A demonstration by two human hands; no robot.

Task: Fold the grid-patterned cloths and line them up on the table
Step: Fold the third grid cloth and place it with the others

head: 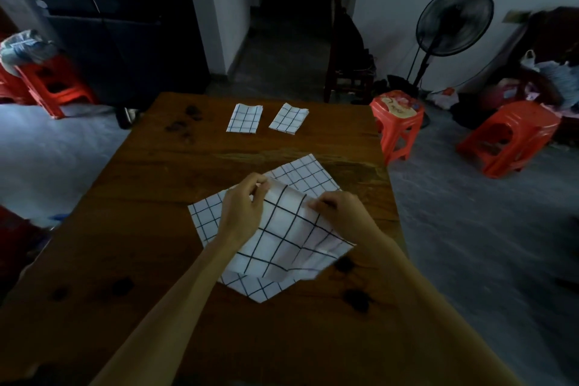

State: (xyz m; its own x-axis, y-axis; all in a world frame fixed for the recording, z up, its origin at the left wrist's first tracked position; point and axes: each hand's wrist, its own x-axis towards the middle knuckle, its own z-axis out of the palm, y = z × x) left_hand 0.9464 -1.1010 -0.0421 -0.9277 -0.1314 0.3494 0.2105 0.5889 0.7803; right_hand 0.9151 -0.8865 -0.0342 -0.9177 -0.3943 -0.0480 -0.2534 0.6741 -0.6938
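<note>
Lying in the middle of the brown wooden worktop (125, 185) is a big white cloth (282, 229) with black grid lines. It is turned like a diamond, and its near part is being lifted and folded over the rest. The left hand (242, 207) is pinching the raised edge of the cloth with its fingers (261, 185) curled round it. The right hand (340, 210) is pinching the same edge a little to the right. At the far end of the worktop, two small folded cloths are sitting side by side, close but not touching: the left folded cloth (244, 118) and the right folded cloth (289, 119). Red stools (396, 122) and a black fan (454, 20) are standing on the floor past the worktop
</note>
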